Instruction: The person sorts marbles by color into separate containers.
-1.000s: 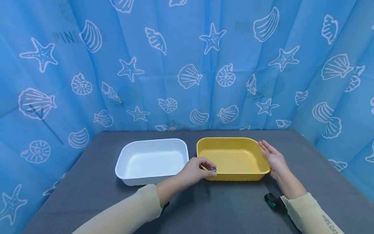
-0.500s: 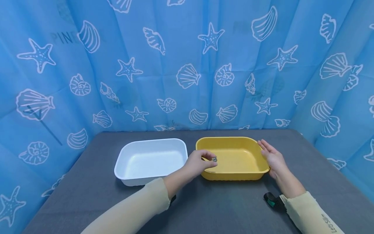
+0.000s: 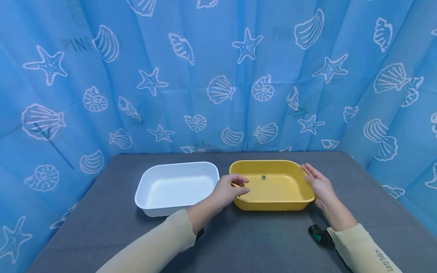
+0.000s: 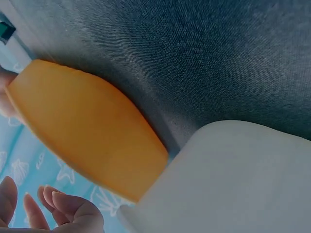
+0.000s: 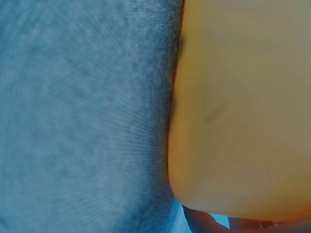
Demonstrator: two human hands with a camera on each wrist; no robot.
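A small dark metallic ring-like piece [image 3: 263, 177], too small to tell its kind, is inside the yellow basin [image 3: 273, 206] toward its back left. Over that basin's left rim hovers my left hand [image 3: 229, 189], thumb and fingers parted with nothing between them; the left wrist view also shows its fingers [image 4: 77, 208] spread apart. My right hand [image 3: 322, 187] rests against the right wall of the yellow basin, fingers extended along it. In the right wrist view, the basin wall [image 5: 243, 121] hides most of that hand.
To the left of the yellow basin stands a white basin [image 3: 164, 211], close to my left forearm. Both sit on a grey cloth-covered table [image 3: 259, 242]. A blue curtain [image 3: 205, 76] with shell prints hangs behind the table.
The small metallic piece has left my left fingers and is now in the yellow basin. My left hand rose slightly and drew back a little left. The right hand stayed in place.
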